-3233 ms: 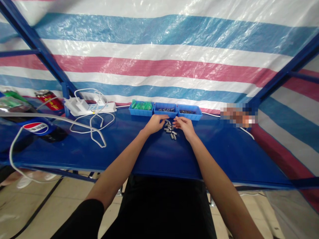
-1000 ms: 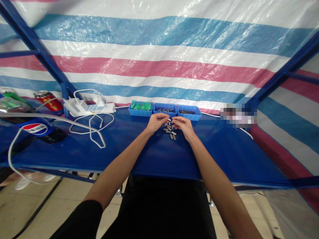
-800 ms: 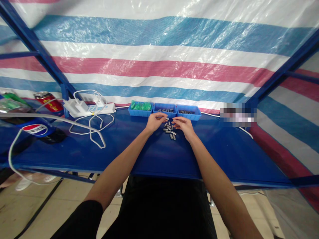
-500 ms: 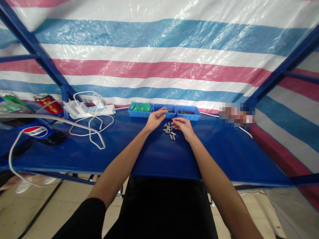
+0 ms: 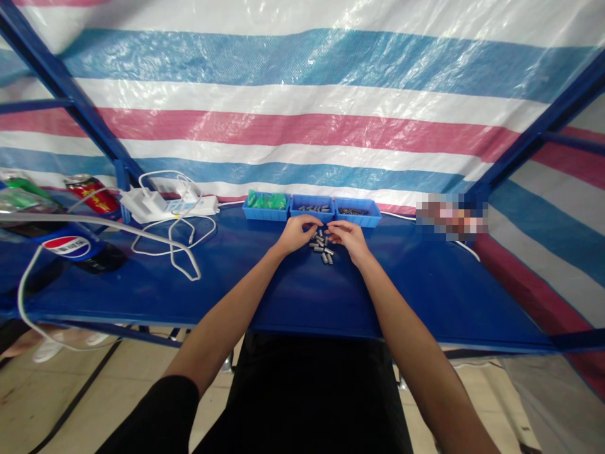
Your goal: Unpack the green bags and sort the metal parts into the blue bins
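Several small grey metal cylinders [image 5: 317, 247] lie in a loose pile on the blue table between my hands. My left hand [image 5: 297, 233] is at the pile's far left edge, thumb and fingertips drawn together; whatever may be between them is too small to make out. Across from it, my right hand [image 5: 350, 239] has its fingers curled in a pinch beside the pile, and what they hold is hidden. Just behind the hands stands a blue bin [image 5: 297, 215] with more cylinders in it.
Left of that bin is one with green plastic-looking pieces [image 5: 267, 200]; to its right, a bin [image 5: 373, 221] of small dark parts. A power strip [image 5: 205, 206], white cables, a Pepsi bottle [image 5: 94, 252] and a red can [image 5: 97, 197] occupy the left side. A striped sheet [image 5: 302, 132] hangs behind.
My left hand has moved from over the middle bin down towards the pile, its thumb and fingers coming closer together. The right hand has stayed nearly in place.
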The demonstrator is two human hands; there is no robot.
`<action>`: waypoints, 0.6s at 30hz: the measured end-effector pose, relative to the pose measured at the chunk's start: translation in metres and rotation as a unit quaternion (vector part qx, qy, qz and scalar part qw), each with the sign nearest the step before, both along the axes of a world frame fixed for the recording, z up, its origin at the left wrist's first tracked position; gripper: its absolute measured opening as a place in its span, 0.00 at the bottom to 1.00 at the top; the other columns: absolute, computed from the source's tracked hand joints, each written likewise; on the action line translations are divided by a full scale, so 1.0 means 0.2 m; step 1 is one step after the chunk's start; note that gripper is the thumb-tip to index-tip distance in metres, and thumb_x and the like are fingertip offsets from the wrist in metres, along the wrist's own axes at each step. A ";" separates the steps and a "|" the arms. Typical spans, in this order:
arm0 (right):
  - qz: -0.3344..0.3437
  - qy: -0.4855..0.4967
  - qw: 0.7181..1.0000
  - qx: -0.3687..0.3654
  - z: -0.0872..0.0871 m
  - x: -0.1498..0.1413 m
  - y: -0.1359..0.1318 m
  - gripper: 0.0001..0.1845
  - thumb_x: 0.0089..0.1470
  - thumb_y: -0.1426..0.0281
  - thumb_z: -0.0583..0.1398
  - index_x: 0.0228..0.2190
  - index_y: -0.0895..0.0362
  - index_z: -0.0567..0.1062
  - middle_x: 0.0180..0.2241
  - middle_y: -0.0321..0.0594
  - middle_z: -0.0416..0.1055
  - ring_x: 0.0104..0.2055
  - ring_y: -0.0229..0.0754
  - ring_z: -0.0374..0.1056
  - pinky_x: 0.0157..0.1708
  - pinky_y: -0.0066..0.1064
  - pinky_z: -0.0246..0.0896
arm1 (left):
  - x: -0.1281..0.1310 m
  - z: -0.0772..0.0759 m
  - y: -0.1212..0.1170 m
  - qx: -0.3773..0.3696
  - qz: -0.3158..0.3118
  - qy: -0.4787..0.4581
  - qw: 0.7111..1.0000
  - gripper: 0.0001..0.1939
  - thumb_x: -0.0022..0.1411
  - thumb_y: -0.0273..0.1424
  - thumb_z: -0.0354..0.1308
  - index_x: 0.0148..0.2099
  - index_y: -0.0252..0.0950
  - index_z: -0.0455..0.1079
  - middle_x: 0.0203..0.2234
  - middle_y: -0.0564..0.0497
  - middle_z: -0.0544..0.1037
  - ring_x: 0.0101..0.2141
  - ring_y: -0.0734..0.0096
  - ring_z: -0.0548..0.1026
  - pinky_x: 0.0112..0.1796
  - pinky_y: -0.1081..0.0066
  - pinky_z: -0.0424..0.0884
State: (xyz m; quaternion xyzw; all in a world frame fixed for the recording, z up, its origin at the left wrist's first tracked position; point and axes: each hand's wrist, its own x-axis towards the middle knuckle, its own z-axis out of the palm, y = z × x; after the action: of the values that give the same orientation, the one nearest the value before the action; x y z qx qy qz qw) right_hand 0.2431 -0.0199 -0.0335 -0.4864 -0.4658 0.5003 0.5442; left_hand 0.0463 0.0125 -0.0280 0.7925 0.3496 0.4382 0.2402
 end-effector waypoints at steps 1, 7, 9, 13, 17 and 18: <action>0.000 0.000 1.000 0.000 0.00 0.00 0.00 0.16 0.41 0.60 0.74 0.33 0.54 0.83 0.30 0.38 0.82 0.25 0.36 0.74 0.25 0.25 0.66 | -0.01 0.00 0.00 0.000 0.002 0.020 1.000 0.12 0.64 0.27 0.58 0.45 0.36 0.83 0.43 0.46 0.86 0.43 0.63 0.84 0.47 0.67 0.79; -0.002 -0.002 1.000 0.002 0.00 0.00 0.00 0.18 0.40 0.59 0.74 0.33 0.54 0.83 0.30 0.39 0.83 0.26 0.37 0.74 0.26 0.26 0.67 | -0.06 0.00 0.01 -0.002 -0.007 0.156 0.988 0.12 0.61 0.29 0.62 0.44 0.37 0.84 0.38 0.48 0.86 0.38 0.64 0.83 0.41 0.72 0.77; -0.003 0.001 1.000 0.002 0.00 0.00 0.00 0.18 0.39 0.59 0.75 0.33 0.54 0.83 0.30 0.39 0.82 0.26 0.37 0.74 0.26 0.26 0.67 | -0.08 0.01 0.01 0.003 -0.008 0.191 0.982 0.12 0.60 0.28 0.62 0.43 0.37 0.85 0.38 0.48 0.86 0.38 0.64 0.83 0.42 0.72 0.76; -0.004 0.006 1.000 0.002 0.00 0.00 0.00 0.19 0.38 0.59 0.75 0.32 0.54 0.83 0.29 0.39 0.82 0.25 0.36 0.73 0.25 0.26 0.66 | -0.09 0.01 0.01 0.014 0.032 0.215 0.976 0.11 0.58 0.26 0.62 0.42 0.37 0.84 0.37 0.47 0.86 0.38 0.63 0.82 0.43 0.70 0.75; -0.003 0.006 1.000 0.003 -0.01 0.00 0.01 0.19 0.37 0.58 0.75 0.32 0.54 0.83 0.29 0.39 0.82 0.25 0.36 0.73 0.25 0.26 0.66 | -0.10 -0.01 0.02 -0.007 0.033 0.166 0.986 0.11 0.60 0.24 0.61 0.43 0.35 0.82 0.34 0.46 0.85 0.36 0.63 0.82 0.40 0.70 0.76; -0.002 0.007 1.000 0.004 -0.01 0.00 0.01 0.19 0.37 0.58 0.75 0.32 0.54 0.83 0.29 0.39 0.82 0.25 0.36 0.73 0.25 0.26 0.66 | -0.10 -0.02 0.03 -0.016 0.029 0.148 0.988 0.12 0.60 0.23 0.61 0.45 0.34 0.81 0.33 0.46 0.85 0.35 0.64 0.82 0.39 0.70 0.77</action>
State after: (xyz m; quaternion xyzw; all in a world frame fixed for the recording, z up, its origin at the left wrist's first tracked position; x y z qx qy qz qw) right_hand 0.2432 -0.0186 -0.0356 -0.4821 -0.4630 0.5003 0.5503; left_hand 0.0273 0.0177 -0.0315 0.8341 0.4114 0.3174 0.1853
